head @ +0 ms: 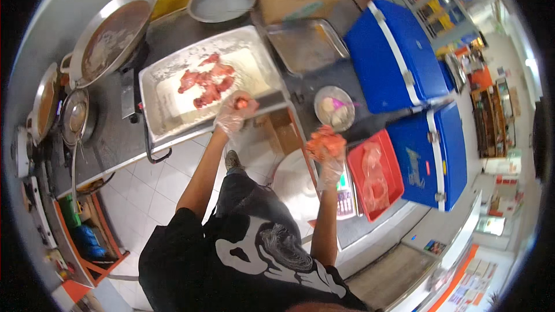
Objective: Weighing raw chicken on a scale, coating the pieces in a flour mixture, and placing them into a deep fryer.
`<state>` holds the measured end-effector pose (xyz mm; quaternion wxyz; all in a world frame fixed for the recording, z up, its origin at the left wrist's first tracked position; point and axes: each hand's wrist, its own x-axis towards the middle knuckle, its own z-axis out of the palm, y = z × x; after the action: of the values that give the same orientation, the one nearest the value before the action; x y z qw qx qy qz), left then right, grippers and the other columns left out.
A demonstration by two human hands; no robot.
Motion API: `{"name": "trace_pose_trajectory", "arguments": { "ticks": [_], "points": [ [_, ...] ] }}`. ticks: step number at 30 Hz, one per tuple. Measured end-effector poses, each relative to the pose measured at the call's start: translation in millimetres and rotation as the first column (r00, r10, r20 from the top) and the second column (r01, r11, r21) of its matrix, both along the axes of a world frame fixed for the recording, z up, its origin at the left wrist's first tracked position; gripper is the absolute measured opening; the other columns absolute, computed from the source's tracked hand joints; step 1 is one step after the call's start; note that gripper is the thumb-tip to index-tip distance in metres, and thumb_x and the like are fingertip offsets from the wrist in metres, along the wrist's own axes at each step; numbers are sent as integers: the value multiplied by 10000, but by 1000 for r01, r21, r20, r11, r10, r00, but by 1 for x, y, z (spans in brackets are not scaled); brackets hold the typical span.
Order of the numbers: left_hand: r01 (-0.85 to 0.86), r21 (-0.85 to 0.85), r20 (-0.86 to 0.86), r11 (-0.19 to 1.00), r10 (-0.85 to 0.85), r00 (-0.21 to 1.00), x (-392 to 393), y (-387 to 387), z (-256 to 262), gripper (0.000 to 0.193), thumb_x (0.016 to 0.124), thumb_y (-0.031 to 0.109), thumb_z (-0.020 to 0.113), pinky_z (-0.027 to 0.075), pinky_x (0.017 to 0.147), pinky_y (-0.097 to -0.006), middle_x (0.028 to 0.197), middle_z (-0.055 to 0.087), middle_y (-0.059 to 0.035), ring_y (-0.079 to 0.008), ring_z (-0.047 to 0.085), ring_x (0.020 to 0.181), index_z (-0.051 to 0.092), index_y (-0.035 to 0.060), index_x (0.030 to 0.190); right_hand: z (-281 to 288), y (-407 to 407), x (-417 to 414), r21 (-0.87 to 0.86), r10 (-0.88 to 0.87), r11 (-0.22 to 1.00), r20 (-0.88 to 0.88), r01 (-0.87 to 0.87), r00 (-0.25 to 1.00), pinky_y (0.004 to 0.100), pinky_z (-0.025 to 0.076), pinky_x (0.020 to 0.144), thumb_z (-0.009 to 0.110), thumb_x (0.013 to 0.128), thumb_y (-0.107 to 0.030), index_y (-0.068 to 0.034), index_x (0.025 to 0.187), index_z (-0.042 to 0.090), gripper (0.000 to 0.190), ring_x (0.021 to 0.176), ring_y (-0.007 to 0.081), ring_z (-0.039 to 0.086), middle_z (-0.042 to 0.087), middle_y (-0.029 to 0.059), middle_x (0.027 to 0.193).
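My left hand (233, 115), in a clear plastic glove, holds a small piece of raw reddish meat (241, 103) over the near edge of a metal tray (160, 128). White flour (249, 67) covers the tray's bottom, and several pieces of red raw meat (208, 80) lie on it. Off to the right, my right hand (331, 167), gloved too, holds a clump of raw meat (326, 143). That clump is beside a bowl (318, 115) with pale contents and a pink-purple utensil. A red plastic tray (392, 169) with a clear plastic bag stands right of my right hand.
A large pan (78, 63), a smaller pan and a strainer (74, 117) stand at the left. A round metal basin (222, 2) and an empty-looking metal tray (303, 47) are at the back. Two blue cooler boxes (396, 60) stand right; a scale (347, 199) is by my right wrist.
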<state>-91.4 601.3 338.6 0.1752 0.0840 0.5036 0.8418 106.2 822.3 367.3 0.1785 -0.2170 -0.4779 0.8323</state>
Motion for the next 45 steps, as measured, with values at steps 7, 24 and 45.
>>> {"name": "trace_pose_trajectory", "arguments": {
  "ticks": [7,24,45],
  "points": [
    [-88,-284,51,955,107,993,-94,-89,-6,204,899,271,530,407,627,-217,773,529,35,-55,474,689,575,73,876,-36,-126,-228,689,381,653,61,-315,923,239,417,743,590,754,-42,-72,977,515,237,831,153,524,543,49,893],
    [-265,-834,-78,484,371,925,-199,-211,-140,456,840,415,577,446,804,-298,927,631,-80,-176,575,878,594,17,1061,-166,-68,-368,508,461,581,439,-636,771,321,423,886,608,826,-255,-43,1195,512,436,1017,198,540,578,87,1104],
    [251,-950,248,187,-41,968,-174,-132,-41,581,826,355,567,371,974,-354,1140,553,-173,-322,502,1082,423,28,1283,-101,-160,-392,102,745,293,599,-951,294,397,251,1052,490,812,-545,100,1326,225,866,1216,349,342,308,263,1334]
  ]
}}
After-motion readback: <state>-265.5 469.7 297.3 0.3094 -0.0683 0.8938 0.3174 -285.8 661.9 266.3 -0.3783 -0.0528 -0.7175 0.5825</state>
